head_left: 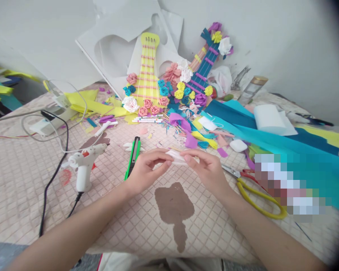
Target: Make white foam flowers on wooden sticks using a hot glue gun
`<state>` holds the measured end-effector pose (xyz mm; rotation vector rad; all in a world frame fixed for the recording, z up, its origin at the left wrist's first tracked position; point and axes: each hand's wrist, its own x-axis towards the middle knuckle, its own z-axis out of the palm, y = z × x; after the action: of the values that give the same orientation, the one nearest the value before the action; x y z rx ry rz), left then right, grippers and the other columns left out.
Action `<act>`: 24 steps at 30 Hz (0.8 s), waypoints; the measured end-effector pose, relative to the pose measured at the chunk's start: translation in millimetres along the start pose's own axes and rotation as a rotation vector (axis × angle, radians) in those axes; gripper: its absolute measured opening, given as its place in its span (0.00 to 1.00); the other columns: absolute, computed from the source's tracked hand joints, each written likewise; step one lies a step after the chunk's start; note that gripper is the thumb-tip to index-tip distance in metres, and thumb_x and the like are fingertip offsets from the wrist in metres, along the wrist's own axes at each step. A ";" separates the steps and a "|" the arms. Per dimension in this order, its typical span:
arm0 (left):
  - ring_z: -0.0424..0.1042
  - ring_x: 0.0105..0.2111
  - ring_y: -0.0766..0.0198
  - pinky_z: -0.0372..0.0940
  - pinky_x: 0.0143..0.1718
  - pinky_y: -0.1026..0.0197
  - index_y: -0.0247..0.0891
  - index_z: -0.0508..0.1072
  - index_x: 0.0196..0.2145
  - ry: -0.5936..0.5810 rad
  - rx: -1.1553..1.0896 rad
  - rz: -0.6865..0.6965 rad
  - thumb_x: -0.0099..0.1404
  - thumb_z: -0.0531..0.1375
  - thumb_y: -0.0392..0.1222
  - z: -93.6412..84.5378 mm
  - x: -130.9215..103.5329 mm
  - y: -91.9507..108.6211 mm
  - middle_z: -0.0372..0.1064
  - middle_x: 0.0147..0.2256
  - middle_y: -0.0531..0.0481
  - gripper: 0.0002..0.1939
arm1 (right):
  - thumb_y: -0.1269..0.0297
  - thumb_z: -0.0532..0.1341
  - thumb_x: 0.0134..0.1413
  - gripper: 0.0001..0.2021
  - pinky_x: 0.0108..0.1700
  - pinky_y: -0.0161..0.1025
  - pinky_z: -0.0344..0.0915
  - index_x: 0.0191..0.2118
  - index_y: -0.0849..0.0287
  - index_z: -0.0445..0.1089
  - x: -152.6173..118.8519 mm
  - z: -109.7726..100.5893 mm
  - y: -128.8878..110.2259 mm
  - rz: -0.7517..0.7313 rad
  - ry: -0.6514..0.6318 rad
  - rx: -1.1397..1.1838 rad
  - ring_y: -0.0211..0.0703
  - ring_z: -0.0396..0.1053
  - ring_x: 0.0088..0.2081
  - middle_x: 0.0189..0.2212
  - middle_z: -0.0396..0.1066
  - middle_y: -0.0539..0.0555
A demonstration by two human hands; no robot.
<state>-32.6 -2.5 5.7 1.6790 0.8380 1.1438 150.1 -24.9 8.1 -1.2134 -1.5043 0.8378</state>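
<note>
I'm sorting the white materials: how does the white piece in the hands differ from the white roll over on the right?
The white piece is held in the fingertips of the left hand and right hand; the white roll lies apart from both. The white piece is small and thin; the white roll is bigger and thicker. Both are white.

The paper piece (176, 157) I hold is white. My tablecloth (124, 229) is pale pinkish beige, crossed by a diamond lattice, with a brown patch (173, 203). The utility knife (134, 152) is bright green and dark grey; the glue gun (84, 173), white. The scissors (235, 173) have yellow and red handles (240, 183). A yellow guitar (145, 84) has pink bars (147, 57); a deep blue guitar (206, 68), purple bars (209, 61).
</note>
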 end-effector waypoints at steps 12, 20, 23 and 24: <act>0.71 0.36 0.66 0.67 0.39 0.65 0.36 0.75 0.32 -0.108 -0.054 0.090 0.58 0.59 0.31 -1.3 1.0 -4.8 0.72 0.34 0.46 0.05 | 0.62 0.64 0.47 0.05 0.42 0.40 0.65 0.32 0.55 0.73 2.8 -0.6 5.3 0.096 -0.030 0.117 0.41 0.71 0.37 0.33 0.75 0.50; 0.71 0.37 0.65 0.67 0.40 0.63 0.36 0.76 0.35 -0.187 -0.031 0.113 0.59 0.58 0.30 -2.4 2.1 -4.6 0.72 0.36 0.45 0.08 | 0.68 0.62 0.48 0.03 0.44 0.39 0.65 0.31 0.56 0.72 -0.2 2.3 1.0 -0.033 0.005 -0.047 0.39 0.70 0.37 0.31 0.74 0.49; 0.71 0.37 0.66 0.66 0.40 0.64 0.36 0.76 0.35 -0.195 -0.031 0.124 0.59 0.58 0.31 -2.4 2.8 -4.5 0.72 0.35 0.46 0.08 | 0.68 0.62 0.48 0.02 0.44 0.38 0.64 0.31 0.56 0.71 -0.8 2.8 1.5 -0.046 -0.007 -0.054 0.39 0.69 0.37 0.31 0.74 0.49; 0.71 0.36 0.66 0.66 0.40 0.64 0.35 0.76 0.35 -0.198 -0.030 0.125 0.59 0.58 0.31 -2.3 3.0 -4.3 0.72 0.35 0.46 0.07 | 0.68 0.62 0.48 0.02 0.44 0.38 0.64 0.31 0.56 0.71 -0.9 2.8 1.9 -0.043 -0.011 -0.052 0.39 0.69 0.37 0.31 0.74 0.49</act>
<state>-33.9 2.4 3.1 1.8065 0.5962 1.0465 147.9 -25.1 5.4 -1.2117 -1.5644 0.7822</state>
